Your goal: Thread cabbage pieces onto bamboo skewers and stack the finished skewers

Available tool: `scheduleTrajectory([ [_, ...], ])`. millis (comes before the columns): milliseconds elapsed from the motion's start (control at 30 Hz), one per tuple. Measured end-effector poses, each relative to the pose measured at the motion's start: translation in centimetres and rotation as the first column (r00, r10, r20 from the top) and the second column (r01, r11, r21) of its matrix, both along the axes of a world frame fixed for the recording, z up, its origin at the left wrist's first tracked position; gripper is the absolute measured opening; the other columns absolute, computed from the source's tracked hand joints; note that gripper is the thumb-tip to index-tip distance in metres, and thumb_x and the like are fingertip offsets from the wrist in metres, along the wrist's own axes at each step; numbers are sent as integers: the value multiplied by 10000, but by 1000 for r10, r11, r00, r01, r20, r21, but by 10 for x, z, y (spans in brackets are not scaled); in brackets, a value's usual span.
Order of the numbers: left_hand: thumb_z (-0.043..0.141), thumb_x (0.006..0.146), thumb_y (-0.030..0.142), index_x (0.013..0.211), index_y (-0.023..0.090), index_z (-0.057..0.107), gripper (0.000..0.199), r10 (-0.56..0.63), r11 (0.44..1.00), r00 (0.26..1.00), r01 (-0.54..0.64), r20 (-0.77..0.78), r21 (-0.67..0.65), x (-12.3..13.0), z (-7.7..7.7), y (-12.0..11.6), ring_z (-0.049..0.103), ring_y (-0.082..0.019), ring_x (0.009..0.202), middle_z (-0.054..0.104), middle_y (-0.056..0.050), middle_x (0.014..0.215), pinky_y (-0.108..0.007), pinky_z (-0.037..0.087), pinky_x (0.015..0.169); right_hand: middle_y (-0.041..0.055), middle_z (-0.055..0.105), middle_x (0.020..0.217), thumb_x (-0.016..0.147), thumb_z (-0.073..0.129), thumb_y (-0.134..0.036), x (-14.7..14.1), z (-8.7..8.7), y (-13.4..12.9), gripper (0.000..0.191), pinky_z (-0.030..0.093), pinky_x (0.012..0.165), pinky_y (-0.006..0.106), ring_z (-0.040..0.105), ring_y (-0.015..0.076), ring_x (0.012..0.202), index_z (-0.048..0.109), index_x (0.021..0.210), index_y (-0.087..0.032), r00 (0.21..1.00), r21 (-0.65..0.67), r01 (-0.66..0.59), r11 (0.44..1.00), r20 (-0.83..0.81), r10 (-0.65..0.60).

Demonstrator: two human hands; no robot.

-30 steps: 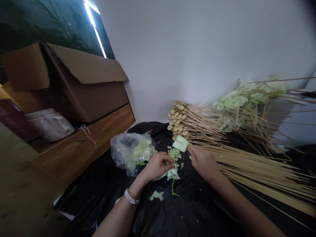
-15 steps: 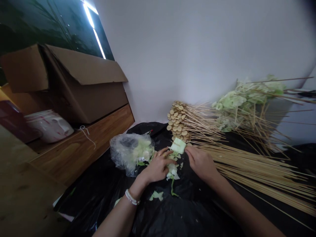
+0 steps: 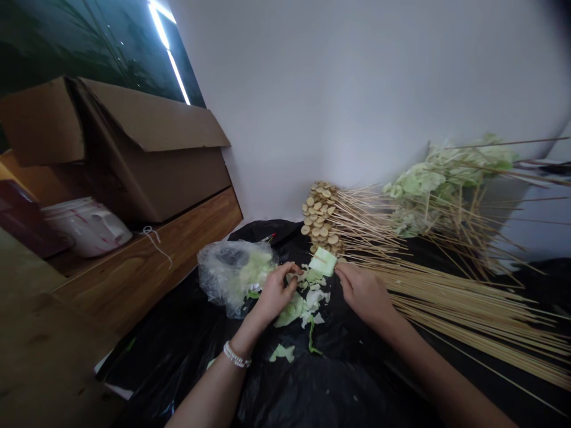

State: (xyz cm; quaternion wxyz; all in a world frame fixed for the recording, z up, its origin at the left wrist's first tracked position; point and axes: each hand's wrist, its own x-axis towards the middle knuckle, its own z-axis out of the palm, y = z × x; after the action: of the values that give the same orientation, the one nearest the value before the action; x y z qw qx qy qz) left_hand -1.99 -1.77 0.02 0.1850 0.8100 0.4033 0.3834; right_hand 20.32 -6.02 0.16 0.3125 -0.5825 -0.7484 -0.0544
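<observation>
Near the middle of the black plastic sheet, my right hand [image 3: 361, 289] is closed on a bamboo skewer. A folded pale green cabbage piece [image 3: 323, 261] is threaded on it, just beyond my fingertips. My left hand [image 3: 277, 290], with a beaded bracelet at the wrist, hovers by loose cabbage scraps [image 3: 312, 297]. Its fingers are curved, thumb and forefinger apart, with nothing seen between them. Left of it lies a clear plastic bag [image 3: 223, 279] with cabbage pieces inside.
Skewers tipped with round beige slices [image 3: 320, 217] are stacked by the wall. Bare bamboo skewers [image 3: 468, 315] spread along the right, below skewered cabbage leaves [image 3: 428, 178]. A cardboard box [image 3: 165, 172] and a white tub [image 3: 87, 226] stand on a wooden ledge [image 3: 178, 238] at left.
My left hand has drawn back left from the scraps and its spread fingers have curled, uncovering a cabbage leaf. My right hand and the skewered piece stay nearly still.
</observation>
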Motion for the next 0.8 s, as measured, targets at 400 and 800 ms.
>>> scheduleTrajectory([
  [400,710,722,350,932,199,708,258,-12,999,955,24,-296,35,15,-9,-15,584,-247,913,695,-69,868,-347,446,819,33,687,892,956,376,-242,-1,0,0,277,352,670,242,616,152,778,650,964,-204,1000,-8,6,1000,8,-6],
  [800,599,732,136,910,191,704,214,-79,997,951,76,-300,-21,12,-8,-13,594,-216,909,701,-49,879,-323,437,836,36,694,907,954,375,-248,-3,-1,-1,279,360,687,241,623,157,794,650,953,-205,1000,-22,4,1000,-14,-4],
])
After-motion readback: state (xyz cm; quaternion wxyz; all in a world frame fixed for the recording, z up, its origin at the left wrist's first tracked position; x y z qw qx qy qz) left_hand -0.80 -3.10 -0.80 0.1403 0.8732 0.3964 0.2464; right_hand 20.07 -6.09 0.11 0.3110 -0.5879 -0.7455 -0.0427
